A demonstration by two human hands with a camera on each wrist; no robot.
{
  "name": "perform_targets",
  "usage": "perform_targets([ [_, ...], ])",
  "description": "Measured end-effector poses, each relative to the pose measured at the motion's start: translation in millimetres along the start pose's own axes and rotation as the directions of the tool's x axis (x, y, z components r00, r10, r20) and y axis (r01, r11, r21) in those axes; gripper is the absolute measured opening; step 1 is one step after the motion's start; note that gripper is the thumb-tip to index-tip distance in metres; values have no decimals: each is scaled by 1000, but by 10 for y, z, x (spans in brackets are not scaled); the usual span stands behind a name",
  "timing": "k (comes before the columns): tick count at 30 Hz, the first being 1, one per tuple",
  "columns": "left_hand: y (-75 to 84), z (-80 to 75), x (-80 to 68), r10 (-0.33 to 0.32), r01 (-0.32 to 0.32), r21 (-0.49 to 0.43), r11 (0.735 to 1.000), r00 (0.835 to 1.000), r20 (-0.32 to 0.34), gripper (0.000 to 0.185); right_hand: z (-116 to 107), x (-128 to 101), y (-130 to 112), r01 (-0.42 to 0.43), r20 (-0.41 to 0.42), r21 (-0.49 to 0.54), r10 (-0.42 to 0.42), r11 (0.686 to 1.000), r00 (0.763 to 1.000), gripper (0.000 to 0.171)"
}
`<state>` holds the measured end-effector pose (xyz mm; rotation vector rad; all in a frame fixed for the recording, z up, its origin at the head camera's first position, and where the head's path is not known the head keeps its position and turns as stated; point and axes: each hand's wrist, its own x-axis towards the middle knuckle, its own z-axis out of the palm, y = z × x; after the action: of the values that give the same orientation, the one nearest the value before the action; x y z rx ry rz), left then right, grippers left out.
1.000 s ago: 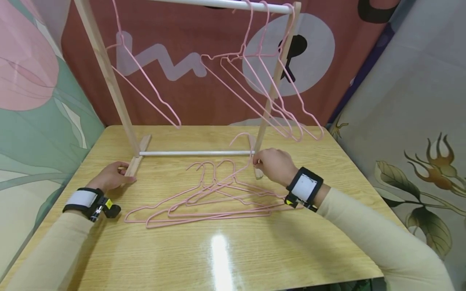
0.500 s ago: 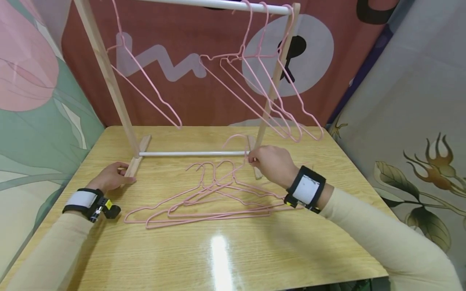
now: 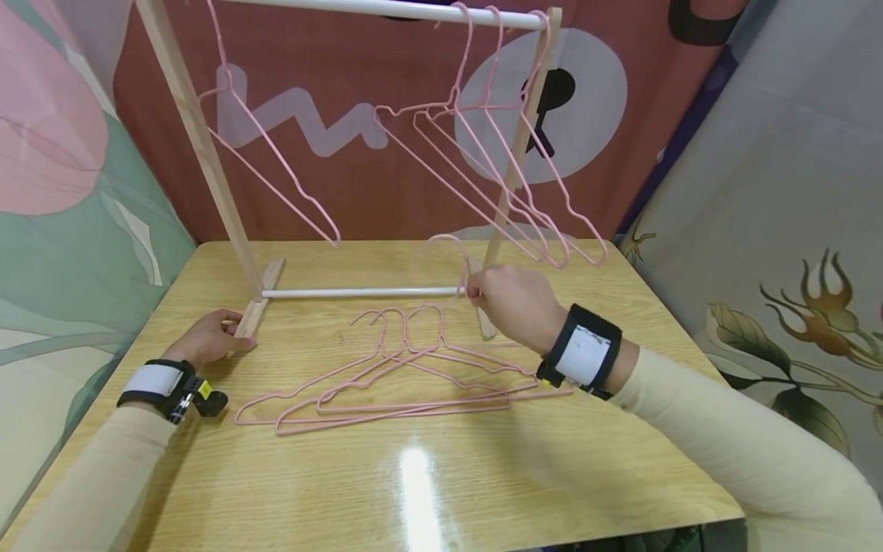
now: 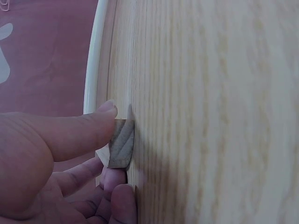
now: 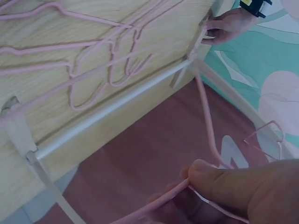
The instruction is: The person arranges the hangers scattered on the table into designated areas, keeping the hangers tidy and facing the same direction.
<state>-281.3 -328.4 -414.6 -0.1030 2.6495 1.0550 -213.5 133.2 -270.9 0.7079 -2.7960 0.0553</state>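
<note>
My right hand [image 3: 520, 307] pinches a pink clothes hanger [image 5: 161, 200] between thumb and fingers. Its hook arches up left of the knuckles, in front of the rack's lower white rod [image 3: 359, 293]. In the left wrist view, thumb and fingers of my left hand [image 4: 70, 140] grip the end of the rack's wooden foot [image 4: 122, 142], low on the table. Below the right hand, several more pink hangers [image 3: 414, 415] lie overlapping on the table, hooks pointing away from me.
Three pink hangers [image 3: 483, 156] hang at the right of the rack's top white rod [image 3: 386, 8], and one hanger [image 3: 265, 138] at its left. Wooden posts [image 3: 200, 146] stand at both ends. Patterned cloth surrounds the wooden table [image 3: 310, 491] at back and sides.
My right hand has moved slightly left and up, carrying the hanger away from those on the table. The left hand stays on the rack's foot.
</note>
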Motion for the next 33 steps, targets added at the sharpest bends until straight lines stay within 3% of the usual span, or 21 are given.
perform_targets([
  [14,-15,-12,3,19,-19,12,1000,1000,-1,72,-388,180,-98,-44,6,29,44,999,999,10],
  [25,-22,-14,18,12,-12,3,1000,1000,-2,72,-841,433,-64,-109,-13,95,110,990,994,10],
  [33,-36,-9,14,12,-12,1,1000,1000,3,72,-1117,640,20,-105,-45,188,116,977,992,17],
])
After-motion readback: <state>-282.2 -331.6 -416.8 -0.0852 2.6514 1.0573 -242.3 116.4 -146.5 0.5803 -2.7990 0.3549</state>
